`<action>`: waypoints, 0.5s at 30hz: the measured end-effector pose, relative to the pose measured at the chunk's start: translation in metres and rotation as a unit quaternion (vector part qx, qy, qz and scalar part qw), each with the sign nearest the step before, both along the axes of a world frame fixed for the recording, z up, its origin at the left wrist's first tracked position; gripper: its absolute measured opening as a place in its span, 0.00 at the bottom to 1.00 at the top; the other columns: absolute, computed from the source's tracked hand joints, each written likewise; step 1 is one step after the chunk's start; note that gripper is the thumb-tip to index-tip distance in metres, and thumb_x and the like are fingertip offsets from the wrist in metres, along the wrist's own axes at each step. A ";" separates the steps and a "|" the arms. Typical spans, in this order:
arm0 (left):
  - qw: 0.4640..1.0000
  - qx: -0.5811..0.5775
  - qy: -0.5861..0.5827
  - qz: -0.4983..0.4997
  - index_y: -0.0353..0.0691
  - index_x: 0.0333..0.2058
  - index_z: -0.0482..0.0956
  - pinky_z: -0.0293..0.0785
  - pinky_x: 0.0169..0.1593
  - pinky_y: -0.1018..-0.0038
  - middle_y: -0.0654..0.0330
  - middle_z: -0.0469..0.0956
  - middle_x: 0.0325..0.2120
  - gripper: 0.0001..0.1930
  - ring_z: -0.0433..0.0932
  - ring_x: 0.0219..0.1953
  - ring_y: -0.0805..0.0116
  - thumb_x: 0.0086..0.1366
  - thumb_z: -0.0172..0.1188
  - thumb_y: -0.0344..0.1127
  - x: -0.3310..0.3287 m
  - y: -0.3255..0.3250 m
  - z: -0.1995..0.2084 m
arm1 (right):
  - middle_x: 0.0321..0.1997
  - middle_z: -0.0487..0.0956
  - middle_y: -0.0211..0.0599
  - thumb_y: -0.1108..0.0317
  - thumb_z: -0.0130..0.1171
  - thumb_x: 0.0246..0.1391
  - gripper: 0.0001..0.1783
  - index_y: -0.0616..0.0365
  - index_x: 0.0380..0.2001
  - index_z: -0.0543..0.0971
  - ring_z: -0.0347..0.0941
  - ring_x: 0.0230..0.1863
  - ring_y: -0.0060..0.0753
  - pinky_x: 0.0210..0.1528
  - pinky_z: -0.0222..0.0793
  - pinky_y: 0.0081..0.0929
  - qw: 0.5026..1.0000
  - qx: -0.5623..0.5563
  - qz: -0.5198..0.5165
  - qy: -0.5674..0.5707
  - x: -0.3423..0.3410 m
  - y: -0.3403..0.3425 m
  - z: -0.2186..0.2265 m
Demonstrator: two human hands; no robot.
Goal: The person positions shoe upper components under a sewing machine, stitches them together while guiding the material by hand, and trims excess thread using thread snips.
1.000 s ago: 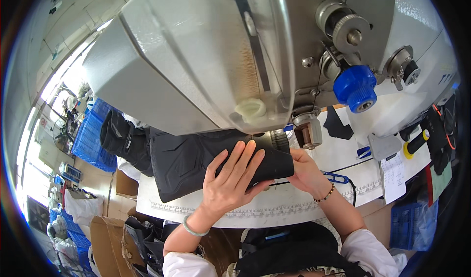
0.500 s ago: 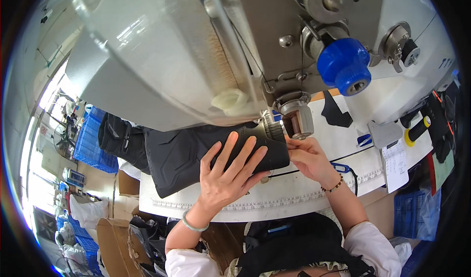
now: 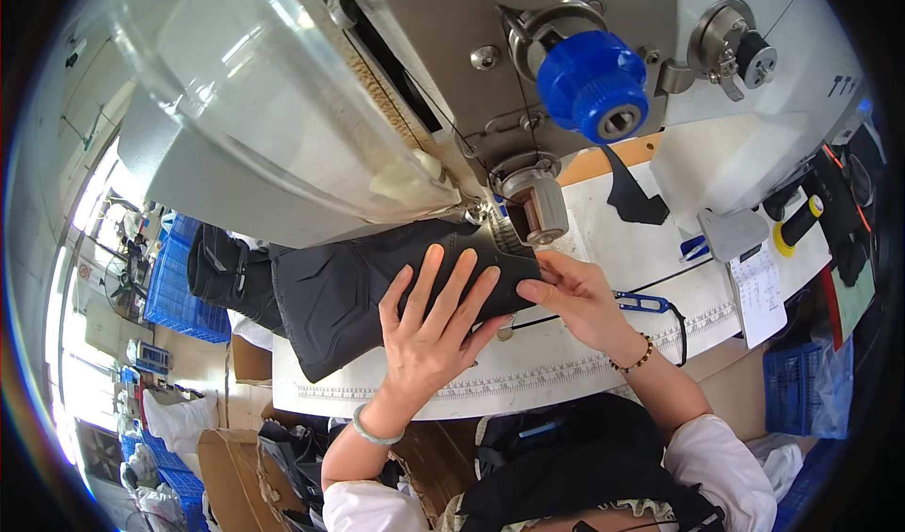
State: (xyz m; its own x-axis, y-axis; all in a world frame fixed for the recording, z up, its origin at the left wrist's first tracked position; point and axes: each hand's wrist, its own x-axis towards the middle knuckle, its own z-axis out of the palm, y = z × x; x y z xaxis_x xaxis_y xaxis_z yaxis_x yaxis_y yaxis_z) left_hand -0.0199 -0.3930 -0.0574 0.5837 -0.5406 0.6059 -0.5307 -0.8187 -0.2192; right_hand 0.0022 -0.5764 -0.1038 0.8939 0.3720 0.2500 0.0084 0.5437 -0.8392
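Observation:
A black boot upper with a raised pattern lies on the white sewing table, its far edge under the head of a sewing machine. My left hand rests flat on top of it, fingers spread. At its right end, my right hand pinches the edge between thumb and fingers, close to the machine's roller foot. The stitching point itself is partly hidden behind the machine parts.
A blue thread snipper and a black offcut lie on the table at right. Beyond are a yellow-ended thread spool and a paper sheet. More black uppers hang at the left, near a blue crate.
The machine shifts left and up in the view as my head moves. My right thumb now lies over the upper's right edge; my left hand stays spread on it.

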 end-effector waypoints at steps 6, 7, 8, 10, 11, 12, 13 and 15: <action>1.000 -0.016 0.011 -0.002 0.50 0.45 0.76 0.52 0.59 0.64 0.63 0.71 0.49 0.25 0.65 0.56 0.63 0.47 0.65 0.48 0.000 -0.001 0.003 | 0.44 0.75 0.36 0.75 0.54 0.53 0.18 0.69 0.47 0.70 0.69 0.45 0.21 0.48 0.64 0.19 1.000 0.020 -0.006 0.020 0.001 0.003 0.000; 1.000 -0.023 0.020 -0.006 0.49 0.45 0.77 0.51 0.59 0.64 0.61 0.71 0.49 0.25 0.65 0.56 0.62 0.45 0.66 0.47 -0.001 -0.001 0.004 | 0.43 0.75 0.36 0.75 0.54 0.53 0.17 0.69 0.47 0.70 0.69 0.45 0.21 0.48 0.64 0.19 0.999 0.024 -0.008 0.022 0.002 0.003 0.000; 0.999 -0.021 0.024 -0.003 0.49 0.45 0.77 0.51 0.59 0.65 0.61 0.71 0.50 0.26 0.65 0.56 0.63 0.45 0.66 0.48 -0.001 0.000 0.004 | 0.43 0.76 0.36 0.74 0.54 0.53 0.17 0.69 0.47 0.70 0.70 0.44 0.21 0.47 0.64 0.19 0.999 0.025 -0.017 0.032 0.001 0.004 -0.001; 1.000 -0.014 0.025 0.003 0.50 0.47 0.75 0.52 0.59 0.65 0.62 0.70 0.50 0.26 0.65 0.56 0.63 0.47 0.64 0.49 -0.002 0.000 0.005 | 0.42 0.76 0.37 0.74 0.54 0.53 0.17 0.69 0.47 0.70 0.70 0.44 0.21 0.47 0.64 0.19 0.999 0.026 -0.014 0.025 0.001 0.004 -0.002; 0.999 -0.001 0.034 0.008 0.51 0.48 0.74 0.53 0.58 0.65 0.63 0.69 0.51 0.26 0.65 0.55 0.63 0.49 0.62 0.50 -0.003 0.000 0.006 | 0.42 0.76 0.37 0.74 0.54 0.54 0.17 0.69 0.47 0.70 0.70 0.44 0.21 0.47 0.65 0.19 0.999 0.024 -0.025 0.030 0.001 0.004 -0.002; 1.000 -0.005 0.028 0.005 0.51 0.48 0.74 0.53 0.58 0.65 0.63 0.69 0.51 0.26 0.65 0.55 0.63 0.49 0.62 0.50 -0.004 0.000 0.006 | 0.42 0.76 0.37 0.74 0.54 0.54 0.17 0.69 0.47 0.70 0.70 0.44 0.21 0.47 0.65 0.19 0.999 0.025 -0.021 0.027 0.001 0.003 -0.003; 1.000 -0.001 0.026 0.005 0.51 0.48 0.74 0.53 0.58 0.65 0.63 0.69 0.51 0.26 0.65 0.55 0.63 0.49 0.62 0.50 -0.004 0.000 0.006 | 0.43 0.76 0.36 0.74 0.54 0.54 0.17 0.69 0.47 0.70 0.70 0.44 0.20 0.47 0.65 0.18 0.999 0.028 -0.013 0.025 0.002 0.002 -0.003; 1.000 0.003 0.020 0.002 0.51 0.49 0.74 0.53 0.58 0.65 0.63 0.69 0.51 0.26 0.66 0.55 0.62 0.50 0.61 0.50 -0.005 -0.001 0.007 | 0.44 0.75 0.36 0.74 0.54 0.54 0.18 0.68 0.48 0.70 0.69 0.44 0.19 0.47 0.65 0.18 0.999 0.030 -0.007 0.020 0.003 0.000 -0.003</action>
